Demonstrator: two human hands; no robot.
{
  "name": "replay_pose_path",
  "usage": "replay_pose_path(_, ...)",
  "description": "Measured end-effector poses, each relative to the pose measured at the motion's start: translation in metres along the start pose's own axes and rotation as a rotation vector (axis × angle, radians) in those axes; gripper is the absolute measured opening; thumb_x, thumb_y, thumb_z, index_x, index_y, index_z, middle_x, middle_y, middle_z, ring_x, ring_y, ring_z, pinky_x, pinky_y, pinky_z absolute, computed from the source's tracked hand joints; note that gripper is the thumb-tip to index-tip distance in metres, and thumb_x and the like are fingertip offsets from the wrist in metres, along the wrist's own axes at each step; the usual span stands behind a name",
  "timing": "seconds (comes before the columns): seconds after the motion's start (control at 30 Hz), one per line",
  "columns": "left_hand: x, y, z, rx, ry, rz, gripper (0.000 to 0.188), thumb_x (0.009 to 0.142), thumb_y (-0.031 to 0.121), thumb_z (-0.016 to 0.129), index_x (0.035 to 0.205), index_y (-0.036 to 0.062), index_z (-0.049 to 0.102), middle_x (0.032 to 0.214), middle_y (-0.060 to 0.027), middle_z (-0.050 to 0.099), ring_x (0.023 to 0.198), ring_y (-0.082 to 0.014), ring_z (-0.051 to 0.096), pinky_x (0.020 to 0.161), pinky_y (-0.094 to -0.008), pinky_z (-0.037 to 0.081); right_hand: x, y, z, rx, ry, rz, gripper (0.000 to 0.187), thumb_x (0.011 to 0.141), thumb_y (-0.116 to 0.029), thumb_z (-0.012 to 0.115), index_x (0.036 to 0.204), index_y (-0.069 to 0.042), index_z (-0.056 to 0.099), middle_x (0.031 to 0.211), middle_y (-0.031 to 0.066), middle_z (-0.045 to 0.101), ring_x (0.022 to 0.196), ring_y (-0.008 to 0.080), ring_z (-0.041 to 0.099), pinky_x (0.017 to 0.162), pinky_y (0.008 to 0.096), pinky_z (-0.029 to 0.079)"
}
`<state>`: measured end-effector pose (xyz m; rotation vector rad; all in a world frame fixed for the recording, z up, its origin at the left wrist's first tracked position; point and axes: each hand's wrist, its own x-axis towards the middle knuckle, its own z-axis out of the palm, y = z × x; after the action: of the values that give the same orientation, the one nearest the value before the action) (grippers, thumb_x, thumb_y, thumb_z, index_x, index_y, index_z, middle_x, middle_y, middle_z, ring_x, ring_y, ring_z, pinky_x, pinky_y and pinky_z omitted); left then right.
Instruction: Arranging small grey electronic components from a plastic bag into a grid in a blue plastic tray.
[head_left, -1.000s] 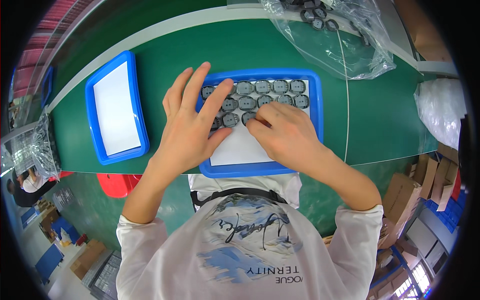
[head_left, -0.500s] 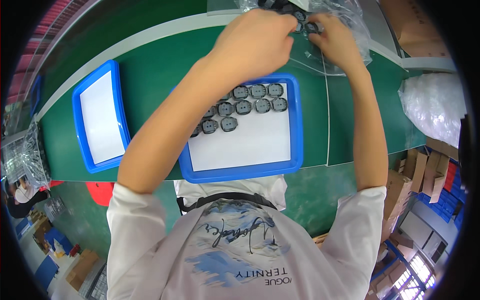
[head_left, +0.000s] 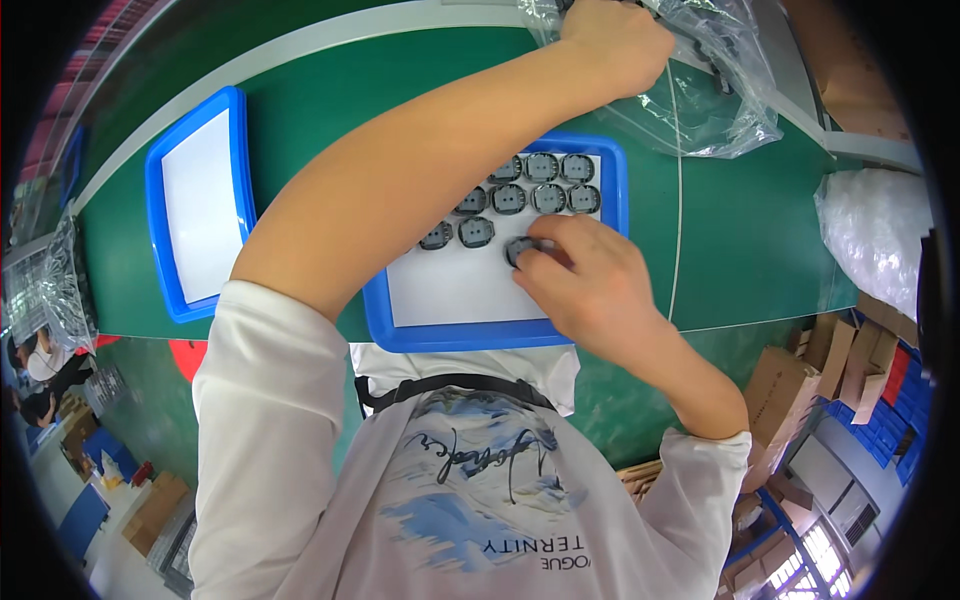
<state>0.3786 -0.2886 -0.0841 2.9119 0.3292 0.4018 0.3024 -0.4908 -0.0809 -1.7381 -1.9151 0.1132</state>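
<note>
My right hand [head_left: 595, 285] pinches a dark grey watch-case-like part [head_left: 518, 250] between thumb and fingers, at the white sheet [head_left: 450, 295] lining the blue tray [head_left: 612, 185]. Similar round grey parts [head_left: 508, 199] lie in rows on the sheet, left of and beyond this hand. My left forearm crosses above the tray and hides some of them. At the far edge my left hand [head_left: 620, 45] is at a clear plastic bag [head_left: 715, 105] with dark parts in it. Its fingers look curled, and what they hold is hidden.
Another blue tray [head_left: 160, 225] lined with white stands at the left of the green table [head_left: 420, 90]. A filled translucent bag [head_left: 875, 235] lies at the right edge. Cardboard boxes [head_left: 780, 395] stand beyond it. A pale seam [head_left: 677, 220] runs across the tabletop.
My right hand has come from the plastic bag down to the tray with a grey part. The left hand has shifted right, over the bag. The view has moved slightly.
</note>
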Motion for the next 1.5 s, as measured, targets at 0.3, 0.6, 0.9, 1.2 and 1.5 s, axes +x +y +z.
replay_pose_path(0.3,-0.002,-0.005,0.013,-0.034,0.069,-0.04,0.022,0.089,0.015,0.059,0.092,0.0065,0.079,0.096,-0.018,0.076,0.089,-0.0309,0.076,0.073,-0.0441,0.06,0.004,-0.005,0.001,-0.025,0.002,0.032,0.017,0.072,0.0,0.073,0.088,-0.004,0.07,0.091,0.0073,0.062,0.073,0.0225,0.06,0.062,0.0337,0.05)
replay_pose_path(0.6,-0.01,-0.003,-0.001,-0.111,0.034,-0.002,0.021,0.087,0.013,0.06,0.087,0.0052,0.079,0.093,-0.0191,0.076,0.087,-0.0326,0.076,0.074,-0.045,0.06,0.011,0.0,0.009,-0.025,0.044,0.012,0.018,0.071,-0.001,0.073,0.089,-0.004,0.07,0.082,0.0066,0.061,0.072,0.0236,0.061,0.061,0.035,0.05)
replay_pose_path(0.9,-0.005,-0.008,0.008,-0.174,-0.01,-0.033,0.017,0.088,0.016,0.064,0.097,0.0057,0.074,0.088,-0.0161,0.074,0.085,-0.0408,0.071,0.078,-0.0493,0.058,0.025,0.022,-0.042,0.074,0.132,0.257,0.02,0.085,-0.003,0.075,0.105,-0.001,0.071,0.094,0.0097,0.07,0.082,0.0202,0.067,0.071,0.0317,0.053)
replay_pose_path(1.2,-0.006,-0.032,-0.031,-0.08,0.012,-0.069,0.02,0.084,0.013,0.061,0.096,0.0037,0.073,0.1,-0.0251,0.071,0.094,-0.0435,0.07,0.082,-0.0529,0.056,0.073,0.186,-0.057,-0.159,0.047,0.32,0.034,0.088,-0.012,0.069,0.121,-0.006,0.069,0.119,0.0121,0.066,0.099,0.0286,0.066,0.088,0.0374,0.053)
replay_pose_path(1.5,-0.028,-0.037,-0.027,-0.098,0.146,0.181,0.018,0.085,0.01,0.06,0.094,0.004,0.074,0.1,-0.0241,0.07,0.092,-0.0433,0.069,0.084,-0.0521,0.055,0.049,0.159,-0.066,-0.214,-0.096,0.395,0.037,0.087,-0.015,0.071,0.123,-0.008,0.067,0.106,0.0153,0.062,0.091,0.0323,0.062,0.084,0.04,0.052)
